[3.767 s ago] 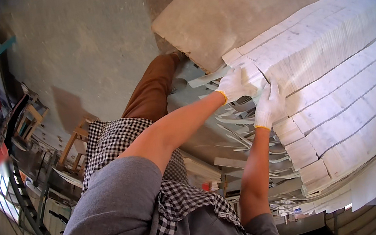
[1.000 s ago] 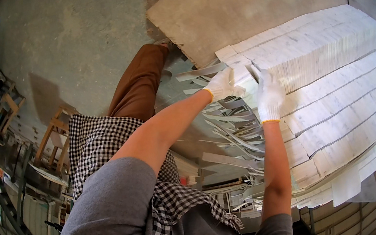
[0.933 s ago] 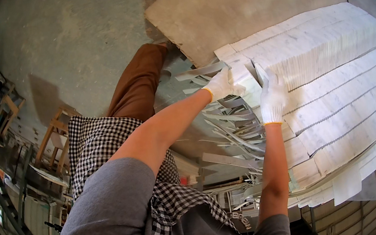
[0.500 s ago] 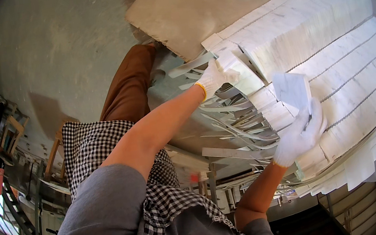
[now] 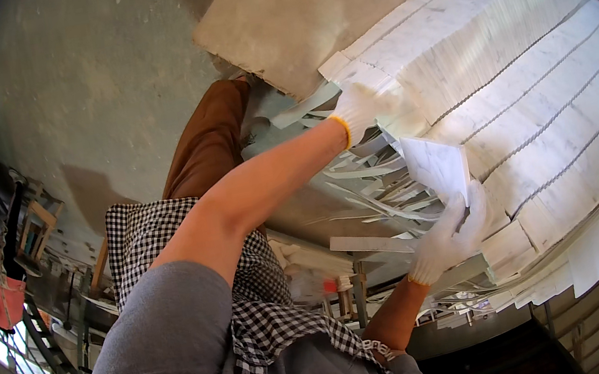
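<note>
My right hand (image 5: 452, 235), in a white knit glove, grips a white marble tile (image 5: 435, 161) with grey veins by its lower end. The tile stands tilted up in front of the packed rows. My left hand (image 5: 361, 110), gloved too, is at the near-left end of the upper row of tiles (image 5: 492, 26); its fingers are smeared by motion and I cannot tell whether they hold a tile. More tiles stand tightly packed in long rows (image 5: 549, 122) to the right.
Loose pale strips (image 5: 370, 168) stick out beneath the tile rows. A large brown board (image 5: 320, 13) lies beyond them. Concrete floor (image 5: 105, 77) spreads on the left, with a wooden frame (image 5: 38, 222) and a red container (image 5: 7, 304) at the far left.
My right hand has brought the tile left and toward me, closer to my left hand. The left hand has shifted slightly right along the row's end. The view has shifted a little.
</note>
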The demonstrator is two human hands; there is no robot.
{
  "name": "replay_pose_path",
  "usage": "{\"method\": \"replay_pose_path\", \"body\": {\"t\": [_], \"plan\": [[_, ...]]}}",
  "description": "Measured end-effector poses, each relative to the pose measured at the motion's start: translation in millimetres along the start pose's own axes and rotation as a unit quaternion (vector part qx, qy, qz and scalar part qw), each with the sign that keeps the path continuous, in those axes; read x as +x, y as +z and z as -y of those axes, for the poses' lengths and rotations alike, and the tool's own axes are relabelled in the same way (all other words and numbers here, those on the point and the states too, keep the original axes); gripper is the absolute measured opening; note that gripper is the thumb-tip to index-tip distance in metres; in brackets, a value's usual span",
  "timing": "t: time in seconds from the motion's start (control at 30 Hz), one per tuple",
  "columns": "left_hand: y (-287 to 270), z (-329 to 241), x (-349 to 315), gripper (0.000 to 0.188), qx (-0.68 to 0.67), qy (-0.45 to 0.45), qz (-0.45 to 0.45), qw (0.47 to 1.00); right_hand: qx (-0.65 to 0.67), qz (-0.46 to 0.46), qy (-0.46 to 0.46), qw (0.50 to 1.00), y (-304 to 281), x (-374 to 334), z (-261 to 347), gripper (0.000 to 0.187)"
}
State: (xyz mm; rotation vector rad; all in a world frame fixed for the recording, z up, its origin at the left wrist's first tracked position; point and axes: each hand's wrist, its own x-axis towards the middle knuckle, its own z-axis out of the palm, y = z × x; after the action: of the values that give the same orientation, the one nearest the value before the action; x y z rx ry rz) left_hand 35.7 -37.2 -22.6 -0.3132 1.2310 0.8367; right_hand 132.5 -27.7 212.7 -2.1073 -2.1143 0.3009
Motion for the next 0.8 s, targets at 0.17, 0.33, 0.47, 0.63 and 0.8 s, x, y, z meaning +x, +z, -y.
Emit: {"method": "replay_pose_path", "body": {"t": [0.17, 0.33, 0.47, 0.63, 0.8], "plan": [[-2.8, -15.8, -11.6, 0.108, 0.071, 0.021, -0.018, 0.997, 0.009, 0.011, -0.015, 1.000, -1.8, -10.7, -13.4, 0.027], [1.9, -36.9, -32.5, 0.109, 0.082, -0.020, -0.006, 0.996, 0.016, 0.023, -0.010, 1.000, -10.0, -25.2, -8.1, 0.027], [-1.5, 6.6, -28.2, 0.088, 0.031, -0.024, -0.039, 0.998, 0.048, 0.045, 0.015, 0.998, -18.2, -39.1, -0.4, 0.026], [1.5, 12.7, -10.0, 0.047, -0.111, -0.006, 0.096, 0.989, 0.106, 0.053, 0.028, 0.993, -15.8, -54.4, 2.6, 0.025], [12.3, -4.1, -22.9, 0.028, -0.069, -0.027, 0.091, 0.993, 0.117, 0.045, 0.052, 0.991, -16.1, -64.6, -6.8, 0.026]]}}
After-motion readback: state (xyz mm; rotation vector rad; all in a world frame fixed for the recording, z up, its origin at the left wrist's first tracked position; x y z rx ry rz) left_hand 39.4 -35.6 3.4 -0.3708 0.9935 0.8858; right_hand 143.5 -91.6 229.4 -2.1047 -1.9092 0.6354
